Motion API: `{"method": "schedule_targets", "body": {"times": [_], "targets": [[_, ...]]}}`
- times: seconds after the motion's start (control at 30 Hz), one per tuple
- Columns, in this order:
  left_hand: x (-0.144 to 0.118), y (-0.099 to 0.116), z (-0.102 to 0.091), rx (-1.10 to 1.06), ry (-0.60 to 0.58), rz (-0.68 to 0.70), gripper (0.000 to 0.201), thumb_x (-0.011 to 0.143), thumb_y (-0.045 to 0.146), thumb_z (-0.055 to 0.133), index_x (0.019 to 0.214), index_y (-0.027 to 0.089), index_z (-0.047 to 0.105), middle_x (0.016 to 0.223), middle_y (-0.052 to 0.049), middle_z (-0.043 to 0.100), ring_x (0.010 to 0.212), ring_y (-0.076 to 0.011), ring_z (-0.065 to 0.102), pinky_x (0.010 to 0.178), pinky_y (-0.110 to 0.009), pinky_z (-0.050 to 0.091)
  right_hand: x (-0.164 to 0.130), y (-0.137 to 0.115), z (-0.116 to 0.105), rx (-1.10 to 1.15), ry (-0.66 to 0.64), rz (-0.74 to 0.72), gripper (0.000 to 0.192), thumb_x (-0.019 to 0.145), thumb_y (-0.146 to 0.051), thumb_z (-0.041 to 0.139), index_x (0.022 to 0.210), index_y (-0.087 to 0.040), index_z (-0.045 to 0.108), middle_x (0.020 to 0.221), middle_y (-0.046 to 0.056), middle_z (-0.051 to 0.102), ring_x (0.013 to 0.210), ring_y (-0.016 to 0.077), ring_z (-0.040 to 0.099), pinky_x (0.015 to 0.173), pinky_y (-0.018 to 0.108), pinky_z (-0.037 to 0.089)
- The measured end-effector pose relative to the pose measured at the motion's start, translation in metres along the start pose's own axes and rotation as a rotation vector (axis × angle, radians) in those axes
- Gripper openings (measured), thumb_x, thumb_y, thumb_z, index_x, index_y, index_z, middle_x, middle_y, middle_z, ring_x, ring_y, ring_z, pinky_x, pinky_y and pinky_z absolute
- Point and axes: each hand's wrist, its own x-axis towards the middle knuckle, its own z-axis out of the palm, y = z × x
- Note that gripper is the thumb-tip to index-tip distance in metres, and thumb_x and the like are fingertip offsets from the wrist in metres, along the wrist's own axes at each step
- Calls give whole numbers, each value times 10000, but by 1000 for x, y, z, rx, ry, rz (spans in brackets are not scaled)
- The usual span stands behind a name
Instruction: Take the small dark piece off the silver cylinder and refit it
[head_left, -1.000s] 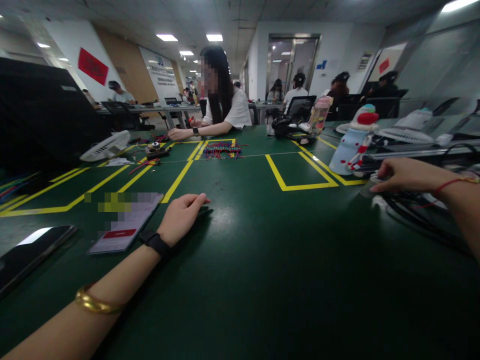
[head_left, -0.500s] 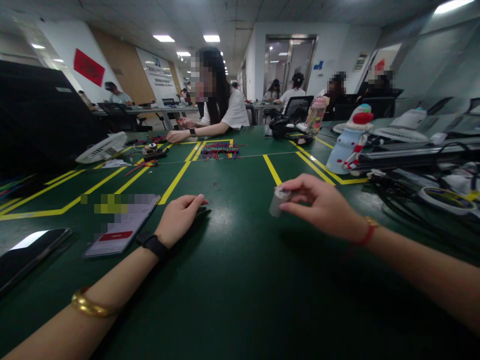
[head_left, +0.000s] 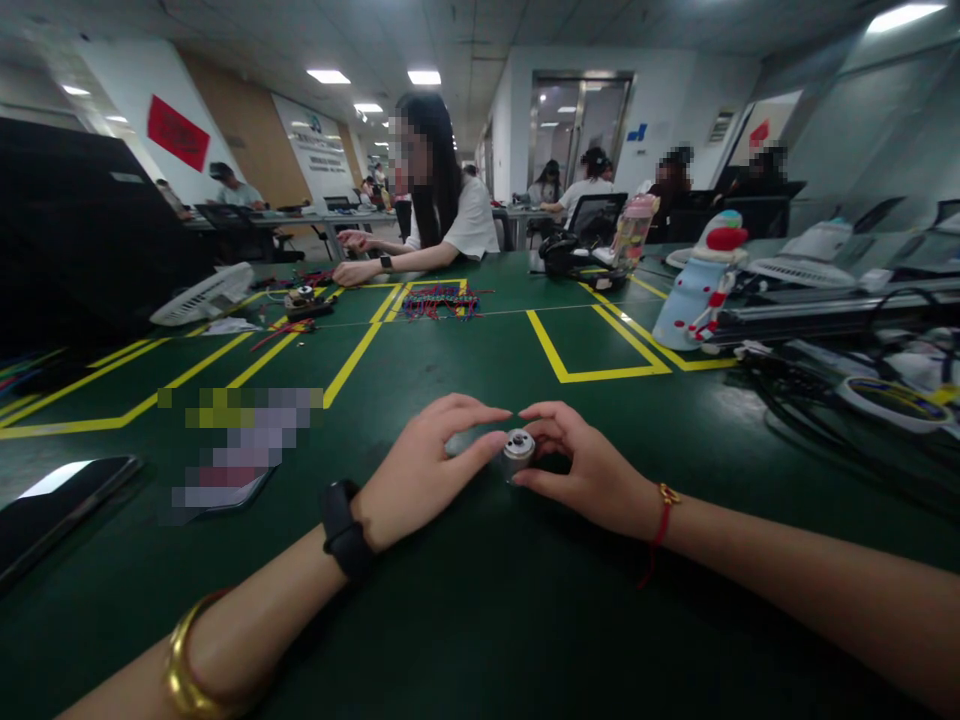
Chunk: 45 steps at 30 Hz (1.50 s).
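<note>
A small silver cylindrical part (head_left: 517, 450) stands on the green table (head_left: 480, 620) just in front of me. My right hand (head_left: 585, 470) grips it from the right with thumb and fingers. My left hand (head_left: 424, 470) comes in from the left, its fingertips touching the part's side. A black watch band and a gold bangle sit on my left arm, a red string on my right wrist.
A phone (head_left: 240, 455) and a dark tablet (head_left: 60, 510) lie at the left. A person (head_left: 442, 215) sits across the table beside a pile of red and blue wires (head_left: 441, 298). A snowman-shaped bottle (head_left: 694, 285) and tangled cables (head_left: 840, 400) crowd the right.
My right hand fetched the small cylinder from the right side and brought it down to the table's middle. My left hand slid right from beside the phone to meet it.
</note>
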Motion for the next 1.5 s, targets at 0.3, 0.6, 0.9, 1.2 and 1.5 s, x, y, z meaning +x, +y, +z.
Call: {"method": "schedule_targets", "body": {"times": [0.3,0.6,0.9,1.2,1.5], "targets": [[4,13,6,-65,103,-87,239,836,407,516,885,254,693,915,-29,627,861,-176,576,778,-315,451,1,-5,1,-84,14,-81,434,736,-223,632,1145,-201,487,1069,43,595,940,120,582,832,287,503],[-10,-15,21,59,-69,-138,218,787,448,570,811,288,714,872,-26,630,853,-202,570,783,-350,420,-1,0,-1,-122,69,-45,448,737,-264,626,1161,-192,498,1077,53,594,920,125,587,821,290,512],[-6,-24,2,46,27,-239,358,819,504,478,945,241,687,921,-40,662,831,-203,582,728,-314,423,4,-6,-23,-272,154,-22,413,723,-301,622,1109,-183,532,1018,57,613,853,132,598,759,286,513],[1,-97,-32,-45,346,-555,474,775,574,453,915,189,690,781,-42,652,651,-168,563,525,-253,391,7,40,-201,-982,482,594,296,565,-371,683,719,-171,528,716,101,577,660,223,557,577,366,421],[1,-98,-27,-77,378,-547,439,766,557,477,865,190,696,764,-36,645,618,-148,538,524,-244,385,9,21,-157,-1125,499,218,382,668,-467,616,908,-171,596,944,117,563,956,290,521,833,513,398]]}}
